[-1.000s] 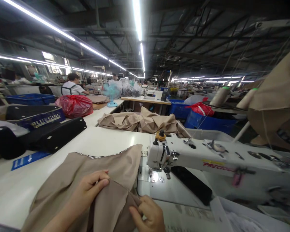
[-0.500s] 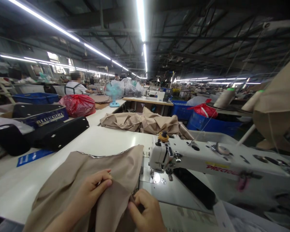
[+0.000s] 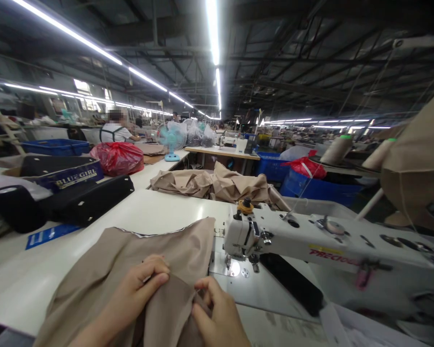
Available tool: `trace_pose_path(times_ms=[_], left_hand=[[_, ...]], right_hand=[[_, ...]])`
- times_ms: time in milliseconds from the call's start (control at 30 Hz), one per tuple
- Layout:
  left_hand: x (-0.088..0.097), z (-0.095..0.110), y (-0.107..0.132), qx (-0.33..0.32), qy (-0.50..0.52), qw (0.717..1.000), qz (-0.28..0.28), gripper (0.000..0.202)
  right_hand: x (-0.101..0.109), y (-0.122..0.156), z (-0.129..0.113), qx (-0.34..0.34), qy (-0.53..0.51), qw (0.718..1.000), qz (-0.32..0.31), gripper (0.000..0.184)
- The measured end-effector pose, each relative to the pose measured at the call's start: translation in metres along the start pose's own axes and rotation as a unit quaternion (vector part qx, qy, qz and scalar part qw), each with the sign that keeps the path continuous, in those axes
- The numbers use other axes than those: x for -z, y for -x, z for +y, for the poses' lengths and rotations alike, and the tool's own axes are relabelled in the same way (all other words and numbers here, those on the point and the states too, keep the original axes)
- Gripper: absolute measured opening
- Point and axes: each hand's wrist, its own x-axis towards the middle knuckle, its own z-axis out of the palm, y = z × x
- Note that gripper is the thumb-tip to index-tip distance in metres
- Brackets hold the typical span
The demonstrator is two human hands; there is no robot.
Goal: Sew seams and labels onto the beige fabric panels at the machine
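Note:
A tan piece of fabric (image 3: pixel 166 250) lies on the white table (image 3: pixel 155 209) in front of me. My left hand (image 3: pixel 141 284) pinches a fold of it between thumb and fingers. My right hand (image 3: pixel 219 315) grips the fabric's edge close beside it, fingers curled. A white sewing machine (image 3: pixel 311 246) stands just to the right, its lit needle area (image 3: pixel 235 265) a short way beyond my right hand.
Black bags and a "BLUE GIRL" box (image 3: pixel 68 176) sit at the left. A heap of tan fabric (image 3: pixel 213 185) lies behind the table. Thread cones (image 3: pixel 334 149) stand at the right. A person in a white shirt (image 3: pixel 114 131) sits far off by a blue fan (image 3: pixel 170 137).
My right hand has risen and moved slightly towards the left hand along the fabric's edge. The left hand keeps its pinch. The view has shifted a little.

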Motion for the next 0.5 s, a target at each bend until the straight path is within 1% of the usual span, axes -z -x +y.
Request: trace_pose_path(times_ms=[67,167,233,267,333,367,400,433,467,500], left_hand=[[-0.002,-0.003,0.006,-0.009,-0.005,1.0,0.005,0.025],[-0.003,-0.009,0.02,0.008,-0.029,1.0,0.0,0.024],[-0.002,-0.008,0.025,0.024,-0.064,0.998,-0.006,0.026],[-0.002,-0.005,0.023,0.024,-0.088,0.996,-0.01,0.028],[-0.006,0.005,0.011,-0.004,-0.159,0.987,-0.027,0.03],[-0.011,0.011,0.0,-0.024,-0.206,0.977,-0.046,0.03],[-0.019,0.019,-0.013,-0.048,-0.253,0.963,-0.075,0.029],[-0.03,0.026,-0.026,-0.075,-0.294,0.946,-0.111,0.028],[-0.045,0.032,-0.04,-0.107,-0.321,0.929,-0.152,0.026],[-0.063,0.037,-0.052,-0.139,-0.328,0.914,-0.196,0.024]], right_hand=[[0.006,-0.001,-0.004,0.024,0.042,0.998,-0.045,0.014],[0.011,0.001,-0.006,0.105,0.102,0.988,-0.051,0.012],[0.012,0.002,-0.006,0.135,0.104,0.984,-0.058,0.011],[0.011,0.003,-0.005,0.128,0.083,0.985,-0.075,0.012],[0.006,0.006,0.001,0.084,-0.017,0.99,-0.108,0.015],[0.002,0.009,0.005,0.059,-0.087,0.988,-0.115,0.017],[-0.002,0.013,0.012,0.037,-0.155,0.981,-0.106,0.02],[-0.006,0.019,0.021,0.022,-0.207,0.975,-0.079,0.022],[-0.009,0.026,0.031,0.014,-0.23,0.972,-0.033,0.023],[-0.011,0.034,0.042,0.01,-0.221,0.975,0.019,0.024]])
